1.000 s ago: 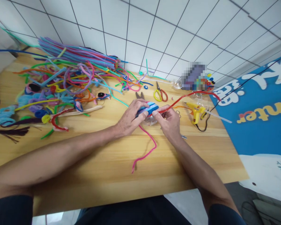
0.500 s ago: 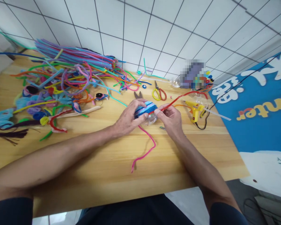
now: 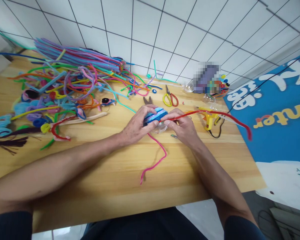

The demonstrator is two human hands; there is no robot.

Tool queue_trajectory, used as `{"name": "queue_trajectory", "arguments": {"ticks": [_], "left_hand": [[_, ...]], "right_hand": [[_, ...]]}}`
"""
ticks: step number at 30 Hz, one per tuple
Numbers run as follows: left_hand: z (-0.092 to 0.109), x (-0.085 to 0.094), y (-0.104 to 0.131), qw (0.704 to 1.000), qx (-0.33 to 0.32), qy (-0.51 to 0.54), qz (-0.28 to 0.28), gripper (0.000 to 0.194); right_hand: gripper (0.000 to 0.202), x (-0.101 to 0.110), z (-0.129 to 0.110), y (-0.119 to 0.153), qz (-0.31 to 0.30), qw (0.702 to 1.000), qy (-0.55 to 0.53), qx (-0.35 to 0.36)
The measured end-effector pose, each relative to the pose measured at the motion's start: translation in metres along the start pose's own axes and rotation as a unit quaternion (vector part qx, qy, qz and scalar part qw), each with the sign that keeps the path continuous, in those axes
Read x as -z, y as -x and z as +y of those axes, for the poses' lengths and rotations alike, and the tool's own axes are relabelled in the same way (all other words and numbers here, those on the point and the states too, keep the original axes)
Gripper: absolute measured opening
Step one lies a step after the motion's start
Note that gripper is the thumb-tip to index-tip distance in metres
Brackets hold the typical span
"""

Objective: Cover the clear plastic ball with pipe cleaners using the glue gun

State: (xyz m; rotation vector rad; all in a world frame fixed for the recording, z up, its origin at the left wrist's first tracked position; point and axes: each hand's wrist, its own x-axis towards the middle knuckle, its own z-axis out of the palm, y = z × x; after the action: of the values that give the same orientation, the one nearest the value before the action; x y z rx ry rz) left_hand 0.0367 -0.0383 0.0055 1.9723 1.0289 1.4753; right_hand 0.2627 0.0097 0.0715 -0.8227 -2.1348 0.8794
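Near the middle of the view, a ball wrapped in blue and lilac pipe cleaners (image 3: 156, 115) is held above the wooden table (image 3: 110, 186); its clear underside is left uncovered. It is gripped by the curled fingers and thumb of the left hand (image 3: 137, 126), placed at its 9 o'clock side. At its 3 o'clock side, a red pipe cleaner (image 3: 202, 111) is pinched in the fingers of the right hand (image 3: 183, 127), and its loose length is stretched toward 3 o'clock, across the yellow glue gun (image 3: 209, 121). Whether the ball is touched by its near end cannot be told. From the ball, a pink pipe cleaner (image 3: 162, 150) is trailed toward 6 o'clock; pliers (image 3: 147, 100) are seen at 11 o'clock, scissors (image 3: 167, 90) at 1 o'clock, and a bundle of pipe cleaners (image 3: 80, 56) at 10 o'clock.
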Motion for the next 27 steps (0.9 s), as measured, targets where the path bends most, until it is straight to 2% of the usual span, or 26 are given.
{"name": "queue_trajectory", "arguments": {"ticks": [6, 15, 27], "left_hand": [[0.004, 0.002, 0.000, 1.000, 0.011, 0.002, -0.012, 0.029], [0.005, 0.003, 0.000, 1.000, 0.009, 0.012, -0.011, 0.028], [0.006, 0.003, 0.000, 1.000, 0.007, 0.013, -0.017, 0.028]], "right_hand": [[0.020, -0.002, 0.005, -0.001, 0.006, 0.999, -0.043, -0.021], [0.037, -0.005, 0.012, -0.002, 0.037, 0.982, -0.137, -0.122], [0.041, -0.008, 0.009, 0.002, 0.035, 0.989, -0.092, -0.108]]}}
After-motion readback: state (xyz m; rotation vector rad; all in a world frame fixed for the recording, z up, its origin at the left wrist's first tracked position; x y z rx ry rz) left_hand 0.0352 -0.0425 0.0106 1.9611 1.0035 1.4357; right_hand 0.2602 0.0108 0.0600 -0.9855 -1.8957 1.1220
